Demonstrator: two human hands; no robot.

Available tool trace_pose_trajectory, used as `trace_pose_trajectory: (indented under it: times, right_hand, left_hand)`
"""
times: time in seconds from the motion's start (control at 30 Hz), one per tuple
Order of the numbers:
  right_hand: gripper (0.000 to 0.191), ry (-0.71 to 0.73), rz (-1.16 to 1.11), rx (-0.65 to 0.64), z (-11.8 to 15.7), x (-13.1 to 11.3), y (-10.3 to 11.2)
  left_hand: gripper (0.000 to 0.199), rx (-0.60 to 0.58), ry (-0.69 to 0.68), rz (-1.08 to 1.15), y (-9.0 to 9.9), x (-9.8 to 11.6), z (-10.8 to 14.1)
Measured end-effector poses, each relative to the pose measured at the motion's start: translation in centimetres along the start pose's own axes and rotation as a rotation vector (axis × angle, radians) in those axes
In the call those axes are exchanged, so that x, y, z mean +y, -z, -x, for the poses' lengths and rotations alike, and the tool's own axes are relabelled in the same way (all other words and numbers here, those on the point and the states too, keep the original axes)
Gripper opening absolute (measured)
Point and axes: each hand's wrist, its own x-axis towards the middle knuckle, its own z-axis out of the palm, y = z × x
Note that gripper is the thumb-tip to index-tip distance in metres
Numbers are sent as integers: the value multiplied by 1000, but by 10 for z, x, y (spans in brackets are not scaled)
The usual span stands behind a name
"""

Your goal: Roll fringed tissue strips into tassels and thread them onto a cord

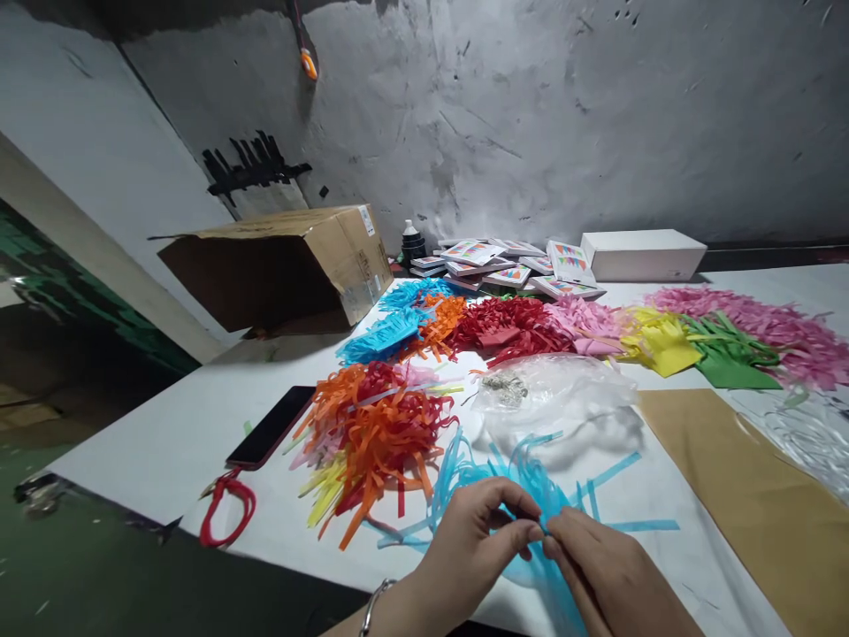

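Note:
Light blue fringed paper strips (531, 482) lie at the front of the white table, spreading out beneath and beyond both hands. My left hand (481, 531), with a bracelet at the wrist, is closed in a pinch on the blue paper. Right beside it, my right hand (597, 557) also has its fingers pressed together on the blue paper, fingertips meeting the left ones. The exact spot they pinch is small and partly hidden by the fingers. A heap of orange, red and yellow paper tassels (381, 425) sits to the left. Behind the hands is a clear plastic bag (563, 389).
An open cardboard box (345, 265) stands at the back left, near a phone (271, 427) with a red cord. Coloured fringe piles (510, 327) line the back, before small packets (474, 254) and a white box (643, 255). Brown paper (716, 478) lies right.

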Motion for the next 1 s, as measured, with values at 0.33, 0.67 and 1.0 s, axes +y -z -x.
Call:
trace_pose_trajectory:
  times: [0.33,0.67,1.0]
  right_hand:
    - [26,-48,-116,-20,-1,-10,3]
    - [15,119,48,157,-4,-32,-1]
    - [16,-30,43,66,28,-40,-20]
  left_hand:
    - [46,-201,181,191,5,8,3]
    - [50,-241,159,109,13,4,23]
    - [44,-185,6,107,6,-23,50]
